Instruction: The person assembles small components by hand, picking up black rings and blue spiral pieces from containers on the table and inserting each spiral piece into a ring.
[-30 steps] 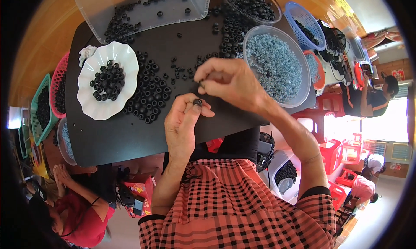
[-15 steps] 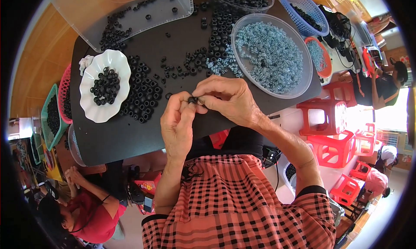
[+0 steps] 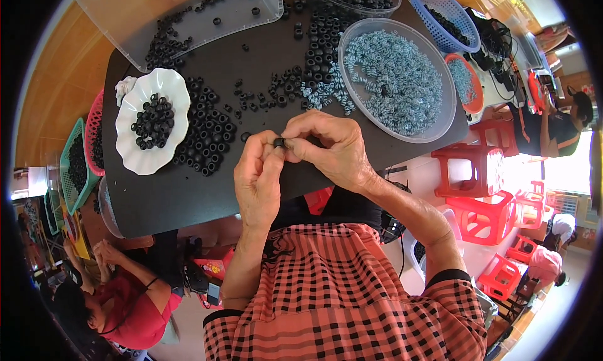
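Note:
Over the near part of the dark table (image 3: 188,210), my two hands meet at the fingertips. My left hand (image 3: 259,176) pinches a small round black plastic cord lock (image 3: 279,143) between thumb and fingers. From the right, my right hand (image 3: 333,149) closes thumb and forefinger against the same piece; anything tiny between those fingertips is hidden. One loose black piece (image 3: 245,137) lies just beyond my left fingers. Further left spread many black ball-shaped pieces (image 3: 204,135). Smaller black parts (image 3: 286,85) and loose metal springs (image 3: 321,96) lie beyond my hands.
At left stands a white scalloped dish (image 3: 133,157) of black pieces. A round clear tub (image 3: 447,113) of springs sits at right, and a clear bin (image 3: 107,28) lies far left. Baskets flank the table. Red stools (image 3: 468,179) stand at right; a co-worker in red (image 3: 135,311) sits lower left.
My hands stay together at nearly the same spot, with small finger movement around the cord lock. The whole view has shifted slightly.

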Demonstrator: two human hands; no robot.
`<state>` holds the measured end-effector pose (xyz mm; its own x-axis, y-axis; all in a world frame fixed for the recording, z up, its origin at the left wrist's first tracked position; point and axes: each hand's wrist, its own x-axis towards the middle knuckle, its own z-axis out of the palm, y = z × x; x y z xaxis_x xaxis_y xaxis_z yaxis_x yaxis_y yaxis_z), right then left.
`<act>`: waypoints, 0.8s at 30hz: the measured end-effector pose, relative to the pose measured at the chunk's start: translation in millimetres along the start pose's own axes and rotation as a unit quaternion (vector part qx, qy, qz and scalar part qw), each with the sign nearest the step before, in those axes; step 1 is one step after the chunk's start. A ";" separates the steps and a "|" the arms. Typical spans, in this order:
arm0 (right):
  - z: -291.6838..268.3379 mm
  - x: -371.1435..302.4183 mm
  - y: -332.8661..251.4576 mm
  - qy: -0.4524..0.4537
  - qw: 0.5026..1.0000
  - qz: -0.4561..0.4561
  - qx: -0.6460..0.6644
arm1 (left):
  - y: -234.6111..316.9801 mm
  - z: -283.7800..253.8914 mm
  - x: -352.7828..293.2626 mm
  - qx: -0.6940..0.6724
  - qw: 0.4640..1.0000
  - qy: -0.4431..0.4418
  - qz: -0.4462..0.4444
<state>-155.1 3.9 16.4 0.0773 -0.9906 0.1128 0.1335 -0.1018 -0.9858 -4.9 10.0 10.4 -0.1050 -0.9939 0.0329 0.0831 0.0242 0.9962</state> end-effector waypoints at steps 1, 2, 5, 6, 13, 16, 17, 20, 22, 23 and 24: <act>0.8 1.0 -1.7 0.001 1.000 -0.002 -0.015 | -2.2 -1.7 0.0 -0.013 1.000 -0.010 -0.006; 1.5 1.7 -2.5 0.003 1.000 -0.004 -0.030 | -4.0 -3.5 0.1 -0.025 0.999 -0.021 -0.012; 2.8 2.8 0.4 0.007 1.000 0.025 -0.006 | -7.8 -7.8 0.4 -0.035 0.999 -0.028 -0.028; 3.8 3.6 0.5 0.006 1.000 0.026 -0.008 | -10.1 -7.6 0.8 -0.037 0.999 -0.027 -0.028; 9.7 4.6 -0.4 -0.007 0.985 -0.105 -0.140 | -0.3 -4.8 4.1 -0.225 0.972 -0.022 -0.062; 13.5 4.4 -0.6 0.003 0.953 -0.178 -0.244 | -5.0 -5.7 2.3 -0.304 0.947 -0.044 -0.089; 16.5 3.2 0.6 0.019 0.948 -0.192 -0.254 | -7.2 -5.1 1.3 -0.332 0.938 -0.043 -0.090; 20.4 3.8 6.3 0.041 0.927 -0.232 -0.292 | -6.8 -4.7 0.4 -0.348 0.933 -0.041 -0.087; 20.2 4.4 8.9 0.049 0.910 -0.259 -0.320 | -3.7 -0.9 -0.3 -0.348 0.932 -0.027 -0.095; 19.8 4.6 9.5 0.051 0.904 -0.273 -0.326 | -2.5 1.3 -0.7 -0.347 0.932 -0.014 -0.100; 19.4 4.6 9.9 0.053 0.897 -0.287 -0.332 | -2.1 2.9 -1.5 -0.347 0.932 -0.014 -0.100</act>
<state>-134.2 0.0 9.5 0.0853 -0.7575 0.6472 -0.4988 -0.5948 -0.6304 -7.8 11.7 8.5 -0.2134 -0.9674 -0.1365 0.6794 -0.2474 0.6908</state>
